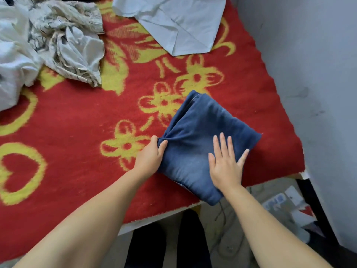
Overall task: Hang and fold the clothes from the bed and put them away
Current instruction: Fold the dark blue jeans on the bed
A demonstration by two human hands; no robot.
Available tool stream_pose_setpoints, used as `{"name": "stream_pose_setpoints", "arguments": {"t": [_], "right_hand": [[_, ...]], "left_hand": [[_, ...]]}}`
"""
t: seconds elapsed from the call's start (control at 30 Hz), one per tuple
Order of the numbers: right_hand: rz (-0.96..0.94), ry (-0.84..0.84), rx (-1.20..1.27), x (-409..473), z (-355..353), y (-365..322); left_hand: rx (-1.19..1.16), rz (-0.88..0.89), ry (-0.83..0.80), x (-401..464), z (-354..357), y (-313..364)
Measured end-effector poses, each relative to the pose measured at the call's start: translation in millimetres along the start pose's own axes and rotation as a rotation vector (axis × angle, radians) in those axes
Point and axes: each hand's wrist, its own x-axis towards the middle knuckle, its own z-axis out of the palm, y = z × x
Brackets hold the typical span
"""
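A folded pair of blue jeans [201, 132] lies near the bed's front right corner, on a red blanket with yellow flowers [81, 120]. My left hand [150, 157] grips the jeans' left edge, bunching the denim between thumb and fingers. My right hand [226, 165] lies flat on top of the jeans with its fingers spread and straight. A crumpled heap of white and patterned clothes [48, 39] sits at the far left of the bed. A pale blue-grey garment [177, 22] lies spread out at the far middle.
A grey wall [313, 74] runs along the bed's right side. Below the bed's front edge are my dark trouser legs [168, 240], a cable on the floor and some packets [286, 206] beside a dark post [316, 209].
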Motion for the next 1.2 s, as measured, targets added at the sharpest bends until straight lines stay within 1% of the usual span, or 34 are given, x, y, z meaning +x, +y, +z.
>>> {"name": "stream_pose_setpoints", "arguments": {"t": [0.07, 0.1, 0.13, 0.17, 0.2, 0.23, 0.27, 0.3, 0.33, 0.37, 0.43, 0.47, 0.5, 0.57, 0.63, 0.7, 0.77, 0.8, 0.83, 0.87, 0.93, 0.97, 1.0, 1.07, 1.13, 1.2], "right_hand": [[0.007, -0.034, -0.044, 8, -1, 24], [0.008, -0.049, -0.06, 9, -5, 29], [0.024, -0.042, -0.059, 9, -9, 29], [0.056, -0.012, -0.042, 8, -14, 26], [0.097, 0.033, -0.005, 10, -21, 20], [0.134, 0.073, 0.04, 12, -27, 12], [0.147, 0.102, 0.066, 16, -32, 4], [0.152, 0.11, 0.073, 21, -34, -3], [0.165, 0.106, 0.074, 28, -33, -6], [0.181, 0.087, 0.068, 34, -28, -7], [0.208, 0.052, 0.074, 45, -14, 0], [0.207, 0.052, 0.085, 49, -6, 4], [0.204, 0.066, 0.106, 53, 1, 7], [0.192, 0.098, 0.127, 59, 12, 8], [0.188, 0.103, 0.105, 64, 18, 6], [0.184, 0.045, 0.094, 65, 12, 6], [0.185, -0.008, 0.056, 62, 0, 6], [0.179, -0.015, 0.039, 57, -6, 7], [0.161, 0.005, 0.034, 48, -14, 4], [0.125, 0.049, 0.03, 34, -19, -1], [0.007, 0.134, 0.034, -12, -19, -19], [-0.066, 0.135, 0.023, -39, -12, -30], [-0.115, 0.099, -0.004, -64, -2, -40], [-0.088, -0.022, -0.049, -92, 15, -51], [0.005, -0.09, -0.079, -91, 27, -55], [0.079, -0.117, -0.089, -79, 29, -57]], "left_hand": [[-0.043, -0.052, -0.044, 3, -2, 6], [-0.049, -0.06, -0.038, 1, -6, 9], [0.014, -0.011, 0.03, 0, -10, 10], [0.126, 0.09, 0.131, 0, -16, 15], [0.235, 0.244, 0.237, 0, -20, 25], [0.316, 0.435, 0.304, 0, -21, 41], [0.369, 0.63, 0.318, 1, -17, 59], [0.428, 0.787, 0.295, 4, -9, 77], [0.493, 0.874, 0.24, 9, 2, 92], [0.565, 0.876, 0.17, 17, 10, 100], [0.664, 0.713, 0.06, 40, 21, 94], [0.654, 0.639, 0.044, 53, 25, 85], [0.62, 0.613, 0.047, 63, 28, 76], [0.555, 0.622, 0.06, 74, 35, 63], [0.505, 0.62, 0.029, 80, 41, 61], [0.502, 0.581, -0.02, 82, 41, 66], [0.577, 0.552, -0.027, 75, 33, 74], [0.624, 0.579, -0.005, 69, 28, 76], [0.649, 0.643, 0.033, 60, 21, 76], [0.648, 0.743, 0.069, 48, 12, 71], [0.6, 1.003, 0.073, 20, -1, 44], [0.601, 1.108, 0.05, 5, -6, 24], [0.647, 1.173, 0.02, -8, -9, 4], [0.819, 1.208, -0.006, -22, -11, -27], [0.943, 1.209, 0.064, -21, -7, -35], [0.96, 1.183, 0.136, -13, -4, -27]]}}
